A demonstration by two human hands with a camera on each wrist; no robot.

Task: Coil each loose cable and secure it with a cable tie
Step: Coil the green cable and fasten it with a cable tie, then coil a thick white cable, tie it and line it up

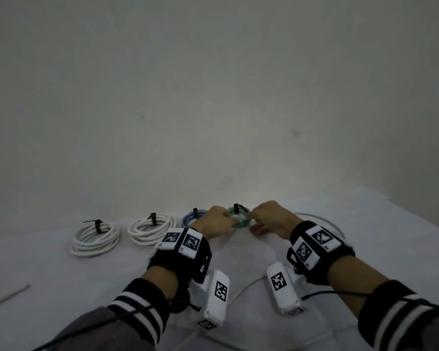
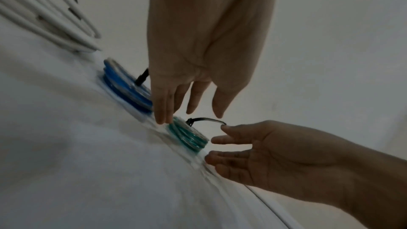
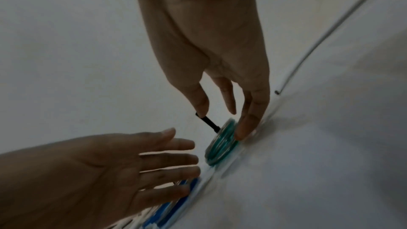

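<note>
Four tied coils lie in a row on the white surface (image 1: 61, 262): two white cable coils (image 1: 95, 238) at the left, then a blue coil (image 1: 191, 217), then the green coil (image 1: 239, 219). Both grips are spread: left hand (image 2: 198, 58) fingertips touch the green coil, right hand (image 3: 211, 55) touches its rim and its black cable tie (image 2: 206, 120).
</note>
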